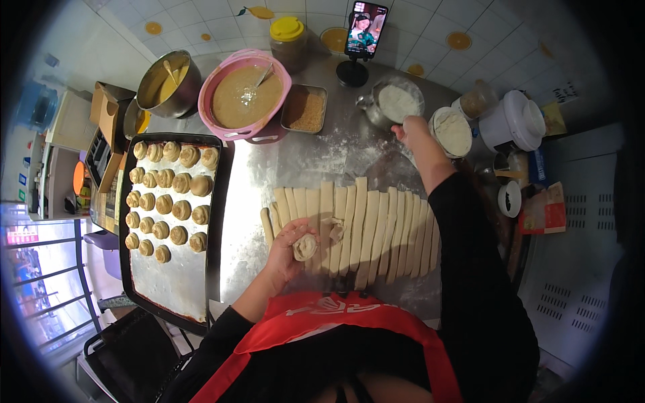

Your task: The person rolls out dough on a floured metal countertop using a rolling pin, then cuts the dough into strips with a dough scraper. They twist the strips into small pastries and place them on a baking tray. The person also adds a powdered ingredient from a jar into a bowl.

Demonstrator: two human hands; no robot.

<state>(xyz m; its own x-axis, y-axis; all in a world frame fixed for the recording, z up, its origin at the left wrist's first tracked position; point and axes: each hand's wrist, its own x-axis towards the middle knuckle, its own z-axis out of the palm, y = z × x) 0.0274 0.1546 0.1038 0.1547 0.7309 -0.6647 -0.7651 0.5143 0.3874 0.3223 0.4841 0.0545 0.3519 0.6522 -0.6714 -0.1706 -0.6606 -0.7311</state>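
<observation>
My left hand [289, 252] holds a coiled piece of dough [305, 247] above the left part of a row of dough strips [375, 231] lying side by side on the metal table. A crumpled scrap of thin dough [334, 229] lies on the strips. My right hand [412, 132] is stretched out to the near rim of a metal container of white flour [398, 102]; its fingertips are partly hidden, so what they grip is unclear. Beside that wrist stands a white tub of flour [452, 132]. Left of the strips, a dark-rimmed baking tray [169, 284] bears rows of coiled dough rounds [164, 204].
Along the back stand a metal bowl with yellow filling [189, 90], a pink basin of brownish paste [285, 85], a square tin of crumbs [305, 108], a yellow-lidded jar [288, 48] and a phone on a stand [351, 74]. A small white bowl [509, 199] stands right.
</observation>
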